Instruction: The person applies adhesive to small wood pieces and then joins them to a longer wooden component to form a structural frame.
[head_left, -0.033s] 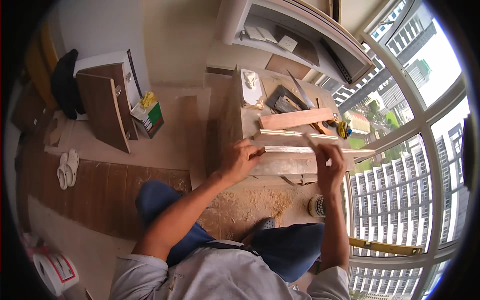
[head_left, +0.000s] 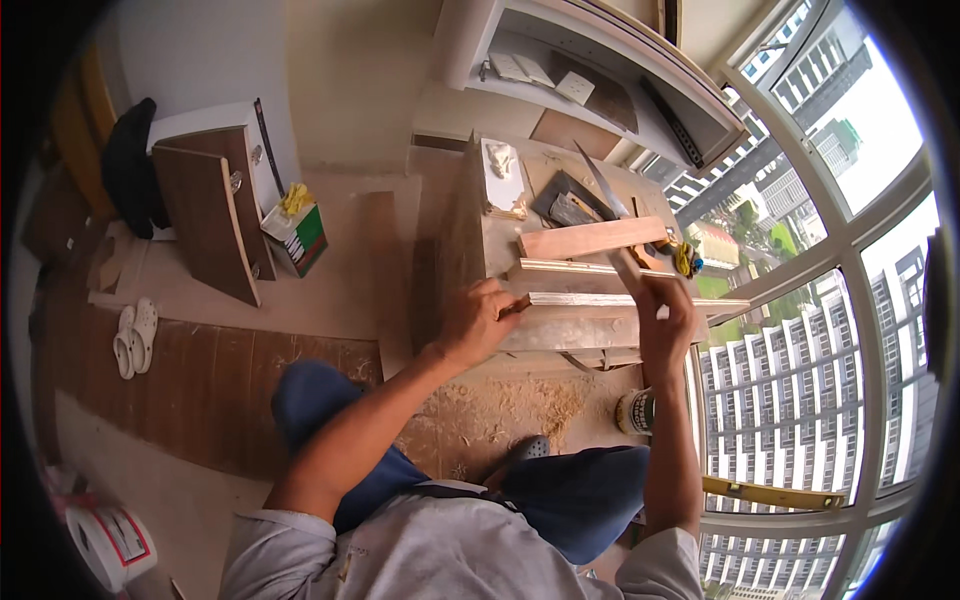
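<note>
My left hand (head_left: 476, 322) is closed on the left end of a long wooden strip (head_left: 590, 300), whose upward-facing edge looks whitish and shiny. Pinched in my right hand (head_left: 664, 326) is a small flat wooden piece (head_left: 626, 270), tilted up over the strip's right half. Whether it touches the strip, I cannot tell. Just behind lies a second light-edged strip (head_left: 560, 266), and beyond that a reddish board (head_left: 590, 238) rests at a slant. A handsaw (head_left: 602, 180) lies farther back, its wooden handle partly hidden.
The workbench (head_left: 500, 245) also carries a white tray-like board (head_left: 503, 180) and a dark flat tool (head_left: 570, 200). Wood shavings (head_left: 560, 405) litter the floor beside a tin (head_left: 635, 412). Windows line the right, with a yellow spirit level (head_left: 770, 493). Cabinet panels (head_left: 205, 220) stand at left.
My right hand has shifted slightly, and the small flat wooden piece in it now stands more upright. My left hand keeps its place on the strip's end.
</note>
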